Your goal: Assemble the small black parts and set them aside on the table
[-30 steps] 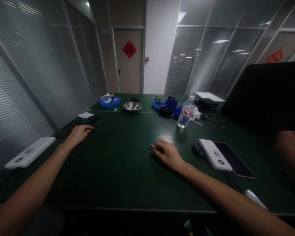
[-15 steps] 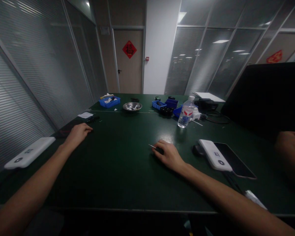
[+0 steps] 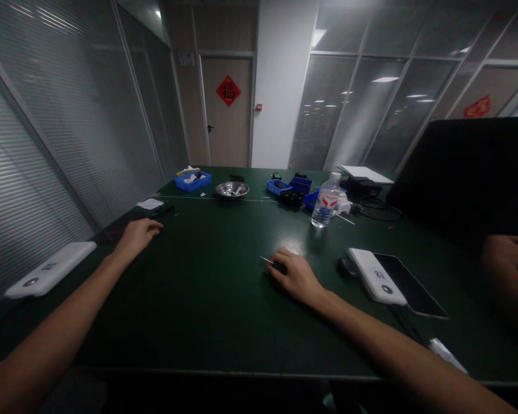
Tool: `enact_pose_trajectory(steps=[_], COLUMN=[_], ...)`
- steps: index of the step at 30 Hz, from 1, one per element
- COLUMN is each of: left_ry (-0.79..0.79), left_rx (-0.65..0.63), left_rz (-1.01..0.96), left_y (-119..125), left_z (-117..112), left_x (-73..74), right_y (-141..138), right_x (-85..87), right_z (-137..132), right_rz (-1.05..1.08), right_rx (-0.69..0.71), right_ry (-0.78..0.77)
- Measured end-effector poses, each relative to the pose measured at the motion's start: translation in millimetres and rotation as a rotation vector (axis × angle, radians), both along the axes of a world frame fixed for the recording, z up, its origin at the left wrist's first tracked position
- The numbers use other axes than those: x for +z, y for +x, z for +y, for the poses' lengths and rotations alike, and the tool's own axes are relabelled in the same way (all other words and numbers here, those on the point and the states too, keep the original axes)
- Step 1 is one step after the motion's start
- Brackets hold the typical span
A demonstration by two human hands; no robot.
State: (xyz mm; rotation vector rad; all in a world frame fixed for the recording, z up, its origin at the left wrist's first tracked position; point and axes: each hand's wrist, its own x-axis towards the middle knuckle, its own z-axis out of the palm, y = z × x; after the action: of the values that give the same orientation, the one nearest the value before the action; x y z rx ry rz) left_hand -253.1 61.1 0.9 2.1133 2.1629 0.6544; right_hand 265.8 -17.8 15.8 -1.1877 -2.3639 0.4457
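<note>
My right hand [image 3: 296, 276] rests on the dark green table [image 3: 198, 299], its thumb and bent fingers closed round a thin pale stick [image 3: 266, 260]. One end of the stick juts out to the left; the rest is hidden in the fingers. To the left, my left hand [image 3: 138, 236] lies on the table with loosely bent fingers, and nothing shows in it. Near its fingertips is a small dark object [image 3: 163, 210], and just beyond lies a white piece of paper [image 3: 150, 204]. Right of my right hand sits a black computer mouse [image 3: 347, 265].
White power banks [image 3: 52, 269] [image 3: 376, 276] lie at both sides, the right one against a phone [image 3: 410, 284]. Farther back stand a water bottle [image 3: 326, 201], a metal bowl [image 3: 232, 194] and blue trays [image 3: 193, 183]. At right are a black screen [image 3: 466, 172] and another person's hand [image 3: 507, 253].
The view has tilted up slightly, so things sit a little lower in the picture. Both my hands keep their places, and the stick stays in my right hand.
</note>
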Motion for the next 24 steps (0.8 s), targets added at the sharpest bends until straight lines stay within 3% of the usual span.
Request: enact_pose_trajectory(steps=[12, 17, 24], left_ry=[0.070, -0.039, -0.099], left_rx=[0.034, 0.166, 0.210], left_rz=[0.016, -0.117, -0.258], left_y=[-16, -16, -24], left_z=[6, 6, 10], left_x=[-9.4, -5.6, -7.4], right_y=[0, 0, -1], right_x=[1.0, 2.8, 0.2], right_z=[-1, -2, 0], right_rz=[-0.003, -0.010, -0.009], right_rx=[0.005, 0.006, 0.001], right_ry=[0.003, -0.005, 0.003])
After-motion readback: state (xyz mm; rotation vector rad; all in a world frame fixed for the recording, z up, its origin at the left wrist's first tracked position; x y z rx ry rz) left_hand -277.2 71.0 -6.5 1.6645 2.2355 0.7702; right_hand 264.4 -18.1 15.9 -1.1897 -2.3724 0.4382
